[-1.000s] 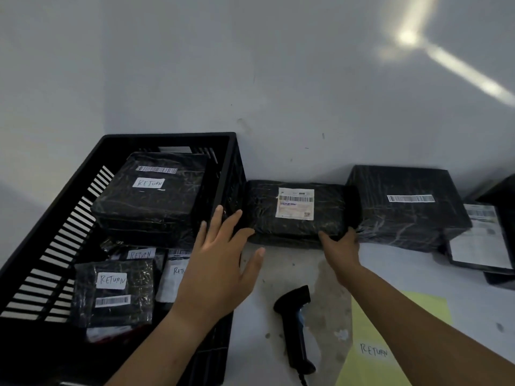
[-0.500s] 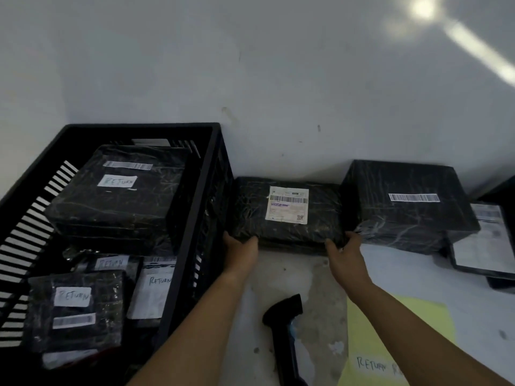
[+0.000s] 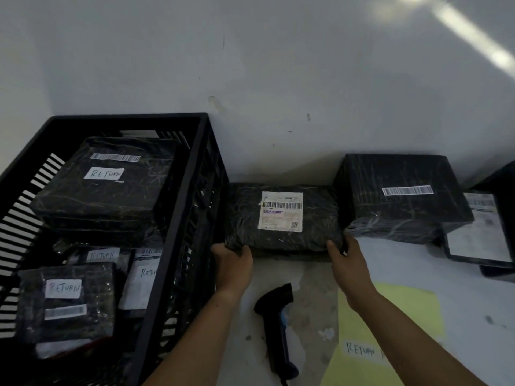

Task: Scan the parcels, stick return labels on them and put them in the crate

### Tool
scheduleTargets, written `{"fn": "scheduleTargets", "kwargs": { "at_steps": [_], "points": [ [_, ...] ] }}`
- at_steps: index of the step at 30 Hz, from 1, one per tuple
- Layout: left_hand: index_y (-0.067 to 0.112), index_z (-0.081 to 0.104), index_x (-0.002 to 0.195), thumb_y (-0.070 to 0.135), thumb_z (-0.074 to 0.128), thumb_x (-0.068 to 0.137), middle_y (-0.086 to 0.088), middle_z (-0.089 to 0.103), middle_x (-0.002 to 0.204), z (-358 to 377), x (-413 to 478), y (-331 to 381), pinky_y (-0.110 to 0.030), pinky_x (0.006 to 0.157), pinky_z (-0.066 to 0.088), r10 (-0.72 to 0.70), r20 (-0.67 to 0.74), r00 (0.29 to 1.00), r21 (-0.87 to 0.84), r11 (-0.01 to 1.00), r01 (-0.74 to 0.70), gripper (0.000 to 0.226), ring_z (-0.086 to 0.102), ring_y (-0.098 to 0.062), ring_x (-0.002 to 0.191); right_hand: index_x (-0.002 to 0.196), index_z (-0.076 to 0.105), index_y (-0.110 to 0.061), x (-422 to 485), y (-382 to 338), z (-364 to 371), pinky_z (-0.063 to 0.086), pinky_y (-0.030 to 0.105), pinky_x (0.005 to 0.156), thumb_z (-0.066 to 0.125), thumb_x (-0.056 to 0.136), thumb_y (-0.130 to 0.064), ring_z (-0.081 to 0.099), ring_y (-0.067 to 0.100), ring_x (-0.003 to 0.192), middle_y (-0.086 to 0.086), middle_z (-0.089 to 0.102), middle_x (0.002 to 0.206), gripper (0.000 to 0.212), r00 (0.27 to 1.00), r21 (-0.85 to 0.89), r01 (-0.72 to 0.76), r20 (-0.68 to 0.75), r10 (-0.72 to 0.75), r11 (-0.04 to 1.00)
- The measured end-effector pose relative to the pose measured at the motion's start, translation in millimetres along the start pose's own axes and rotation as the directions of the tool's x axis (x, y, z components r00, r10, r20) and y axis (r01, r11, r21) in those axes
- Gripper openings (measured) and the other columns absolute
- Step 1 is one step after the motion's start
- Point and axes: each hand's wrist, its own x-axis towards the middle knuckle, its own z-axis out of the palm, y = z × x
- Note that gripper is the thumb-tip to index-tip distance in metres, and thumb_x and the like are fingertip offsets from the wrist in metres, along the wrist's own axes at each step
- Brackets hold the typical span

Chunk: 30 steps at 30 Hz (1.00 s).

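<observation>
A: What sits in the crate (image 3: 131,117)?

B: Several black parcels (image 3: 69,213), each already bearing a return label (image 3: 103,174).

A: And just right of the crate?

B: The next parcel (image 3: 242,215) lies flat against the wall (image 3: 278,79), touching the crate's side. A second ago the person's left hand (image 3: 232,263) was spread open in the air. Now it curls round the parcel's near left corner, while the right hand (image 3: 348,263) grips the near right corner.

A: Meaning what?

B: Probably a pull toward the person. The parcel shows only its shipping sticker, so scanning and labelling seem not yet done. The scanner (image 3: 274,316) lies untouched right of the crate, and the label sheet (image 3: 404,316) lies further right.
</observation>
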Motion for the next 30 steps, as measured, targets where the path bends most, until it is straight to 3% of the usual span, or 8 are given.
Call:
{"fn": "scheduleTargets", "kwargs": {
  "at_steps": [4, 7, 12, 15, 19, 23, 27, 30],
  "points": [
    [-0.005, 0.029, 0.137, 0.028, 0.068, 0.095, -0.022, 0.038, 0.14, -1.5, -9.4, -14.8, -0.023, 0.091, 0.036, -0.007, -0.031, 0.999, 0.016, 1.0, 0.007, 0.067, 0.048, -0.034, 0.127, 0.139, 0.035, -0.012, -49.3, 31.9, 1.4, 0.046, 0.039, 0.092, 0.063, 0.094, -0.042, 0.05, 0.022, 0.115, 0.004, 0.046, 0.132, 0.06, 0.989, -0.019, -0.143, -0.035, 0.142, 0.99],
    [0.002, 0.032, 0.151, 0.046, 0.072, 0.089, -0.018, 0.037, 0.153, -3.7, -10.0, -12.0, -0.027, 0.104, 0.036, -0.095, 0.026, 0.995, -0.06, 0.993, 0.097, 0.085, 0.042, -0.031, 0.139, 0.112, 0.037, -0.02, -104.0, 67.0, 31.5, 0.051, 0.044, 0.087, 0.079, 0.066, -0.064, 0.057, 0.025, 0.098, 0.003, 0.052, 0.11, 0.076, 0.951, -0.221, -0.303, -0.006, 0.31, 0.927],
    [0.003, 0.033, 0.153, 0.031, 0.068, 0.096, -0.012, 0.046, 0.152, -1.0, -3.6, -10.6, -0.018, 0.095, 0.03, -0.027, 0.096, 0.995, -0.092, 0.995, 0.036, 0.072, 0.044, -0.027, 0.139, 0.117, 0.037, -0.035, -131.6, 84.0, 55.6, 0.041, 0.03, 0.085, 0.057, 0.057, -0.083, 0.055, 0.013, 0.108, -0.015, 0.05, 0.111, 0.079, 0.959, -0.746, 0.136, 0.263, 0.101, 0.652],
    [0.012, 0.03, 0.155, 0.035, 0.068, 0.095, -0.01, 0.044, 0.154, -3.0, -4.6, -20.8, -0.03, 0.113, 0.034, 0.069, 0.088, 0.994, -0.039, 0.997, -0.066, 0.076, 0.044, -0.028, 0.139, 0.115, 0.045, -0.035, -128.1, 85.9, 56.2, 0.05, 0.028, 0.084, 0.064, 0.072, -0.058, 0.06, 0.01, 0.097, -0.014, 0.059, 0.107, 0.053, 0.935, -0.665, 0.15, 0.336, 0.113, 0.731],
    [0.013, 0.041, 0.148, 0.027, 0.067, 0.096, -0.008, 0.056, 0.142, -8.3, -16.5, -37.5, -0.029, 0.102, 0.04, 0.129, 0.098, 0.987, -0.046, 0.991, -0.125, 0.059, 0.053, -0.025, 0.127, 0.105, 0.049, -0.031, -140.5, 76.2, 24.1, 0.039, 0.019, 0.059, 0.067, 0.083, -0.026, 0.054, 0.014, 0.071, 0.001, 0.061, 0.096, 0.029, 0.89, -0.404, 0.011, 0.422, 0.176, 0.914],
    [0.011, 0.042, 0.146, 0.026, 0.067, 0.096, -0.008, 0.056, 0.139, -19.8, -39.5, -57.6, -0.023, 0.096, 0.04, 0.156, 0.115, 0.981, -0.031, 0.988, -0.154, 0.058, 0.054, -0.02, 0.122, 0.102, 0.057, -0.031, -168.7, 68.1, -27.3, 0.036, 0.017, 0.055, 0.072, 0.082, -0.02, 0.052, 0.006, 0.06, 0.005, 0.063, 0.085, 0.027, 0.933, -0.281, -0.005, 0.345, 0.106, 0.96],
    [0.008, 0.044, 0.142, 0.025, 0.069, 0.095, -0.002, 0.056, 0.123, -31.4, -75.6, -84.6, -0.011, 0.069, 0.046, 0.117, 0.105, 0.988, 0.002, 0.993, -0.117, 0.055, 0.059, -0.014, 0.096, 0.104, 0.059, -0.037, -207.1, 48.6, -61.9, 0.047, 0.017, 0.06, 0.081, 0.079, -0.036, 0.063, 0.006, 0.064, -0.007, 0.066, 0.076, 0.033, 0.963, -0.219, 0.024, 0.267, 0.036, 0.975],
    [0.011, 0.04, 0.144, 0.031, 0.07, 0.094, -0.002, 0.058, 0.128, -41.8, -99.7, -111.6, -0.025, 0.088, 0.043, 0.066, 0.133, 0.989, 0.008, 0.998, -0.067, 0.062, 0.056, -0.018, 0.109, 0.107, 0.056, -0.031, -229.4, 34.3, -73.9, 0.052, 0.026, 0.059, 0.072, 0.089, -0.026, 0.065, 0.016, 0.061, 0.001, 0.067, 0.074, 0.025, 0.943, -0.187, -0.001, 0.327, 0.063, 0.982]
  ]
}}
